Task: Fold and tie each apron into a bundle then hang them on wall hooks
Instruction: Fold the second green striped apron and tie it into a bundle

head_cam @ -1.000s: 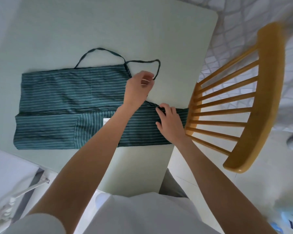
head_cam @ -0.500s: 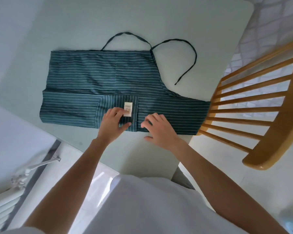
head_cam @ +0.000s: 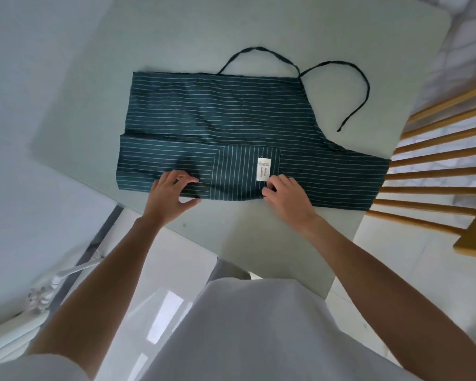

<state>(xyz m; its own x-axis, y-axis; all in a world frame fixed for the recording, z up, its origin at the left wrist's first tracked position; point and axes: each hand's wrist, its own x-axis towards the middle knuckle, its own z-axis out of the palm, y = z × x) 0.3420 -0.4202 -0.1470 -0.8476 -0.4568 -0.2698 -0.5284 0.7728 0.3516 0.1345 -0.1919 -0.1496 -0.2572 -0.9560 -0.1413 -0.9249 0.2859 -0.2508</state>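
Both the left hand (head_cam: pixel 171 192) and right hand (head_cam: pixel 285 195) pinch the near edge of the dark green white-striped cloth apron (head_cam: pixel 231 127), half-folded on the pale table (head_cam: pixel 94 78); bundling, tying and hanging remain.

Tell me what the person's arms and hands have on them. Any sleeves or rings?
Both forearms are bare. The left hand and right hand wear no gloves, and no rings or watch show. A white top with short white sleeves covers the body.

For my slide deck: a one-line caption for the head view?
Both hands, left and right, grip the near edge of a striped apron on a table.
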